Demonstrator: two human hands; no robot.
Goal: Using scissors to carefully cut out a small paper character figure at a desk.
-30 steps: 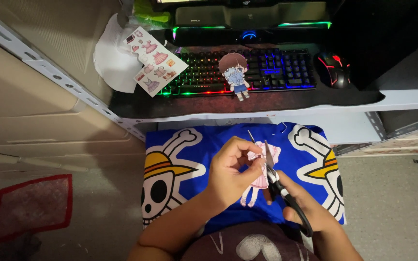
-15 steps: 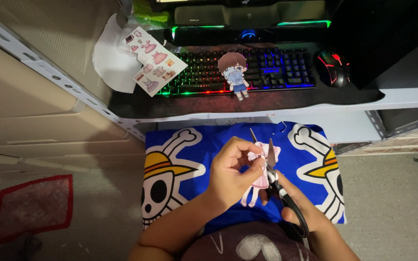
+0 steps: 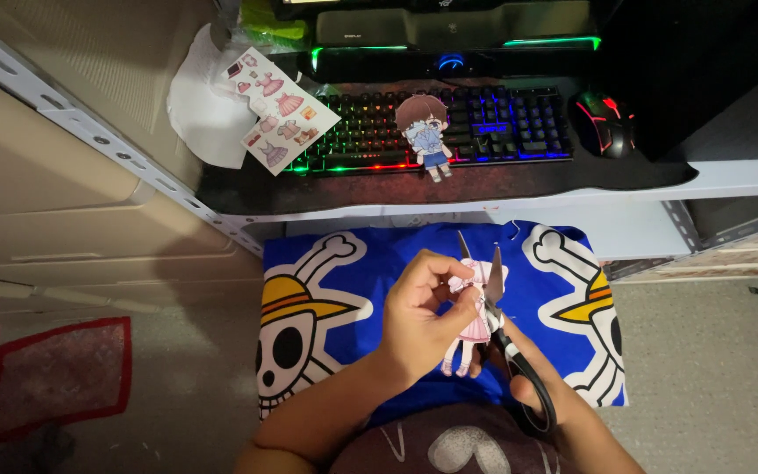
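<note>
Pinched in the left hand (image 3: 418,320), a pink paper doll (image 3: 469,326) sits over the blue skull cushion (image 3: 370,281); right hand (image 3: 541,386) grips scissors (image 3: 506,338), blades parted around it, near the bench (image 3: 449,180)

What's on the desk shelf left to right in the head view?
White paper → sticker sheet → keyboard with paper doll standing on it → mouse.
</note>
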